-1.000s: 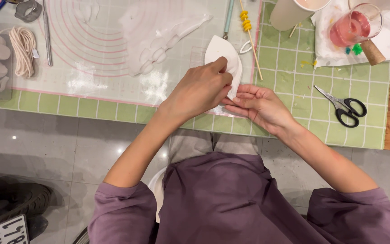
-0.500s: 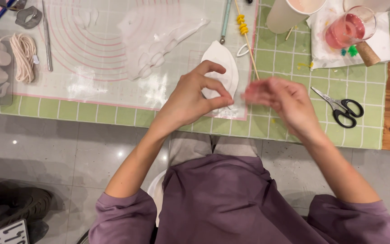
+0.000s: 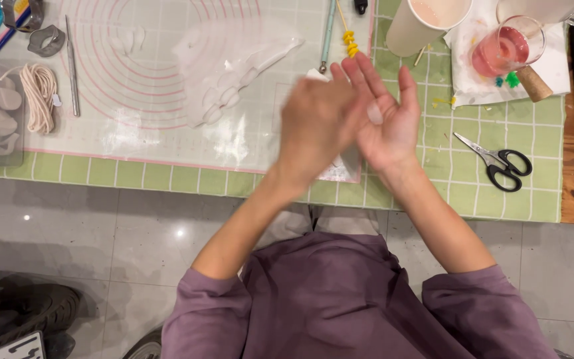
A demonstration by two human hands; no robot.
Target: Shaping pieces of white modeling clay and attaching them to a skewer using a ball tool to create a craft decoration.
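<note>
1. Both hands have lifted off the white clay piece (image 3: pixel 348 166) since half a second ago; then the left hand pressed on it and the right hovered beside it, now the two meet palm to palm above the mat.
2. The left hand (image 3: pixel 317 129) is blurred with motion, its back to the camera; whether its fingers are spread or curled I cannot tell; it seems to hold nothing.
3. The right hand (image 3: pixel 386 119) is open and flat, fingers wide and pointing to 12 o'clock, with a pale smear of clay or powder on the palm; nothing is gripped.
4. The clay piece lies on the translucent work mat (image 3: pixel 167 80), mostly hidden under the hands; only its lower edge shows at 6 o'clock of them and a corner at 12 o'clock.
5. In my judgement the change means shaping has paused; the hands look to be rubbing together to shed or roll residue, so the piece lies untouched.
6. Around them on the counter: scissors (image 3: pixel 499 161) at 3 o'clock; a pink-filled glass (image 3: pixel 503 46) and a tall cup (image 3: pixel 426 23) at 1 o'clock; a cord coil (image 3: pixel 38 96) at 9 o'clock.
</note>
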